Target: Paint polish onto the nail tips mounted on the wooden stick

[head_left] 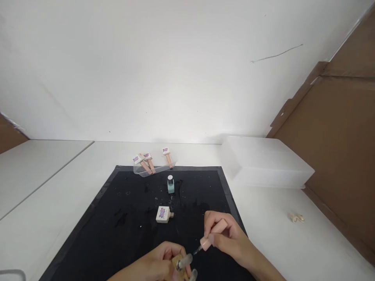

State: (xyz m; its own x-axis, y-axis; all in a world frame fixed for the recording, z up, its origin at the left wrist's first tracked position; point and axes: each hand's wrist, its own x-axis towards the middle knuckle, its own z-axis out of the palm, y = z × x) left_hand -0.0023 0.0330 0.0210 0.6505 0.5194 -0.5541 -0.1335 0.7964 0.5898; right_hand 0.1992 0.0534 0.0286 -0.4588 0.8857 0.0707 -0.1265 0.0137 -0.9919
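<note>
In my right hand (231, 244), fingers closed, is a nail polish brush (215, 234) with a long pink cap handle. Its dark bristle tip points down-left, close beside a pale false nail tip (185, 260). My left hand (165, 259) grips a tan nail tip holder (179, 267), partly hidden by the fingers and the frame's bottom edge; a second pale tip shows lower down. Beyond my hands, an uncapped white nail polish bottle (163, 214) with a purple flower label lies on the black mat (137, 218), its neck to the right.
A mint green polish bottle (170, 185) stands behind the white one. At the mat's far edge, a clear tray (143, 174) holds several pink-capped bottles. A white translucent box (263, 164) sits back right. Small cream rings (296, 217) lie right of the mat. Brown cardboard (336, 156) borders the right side.
</note>
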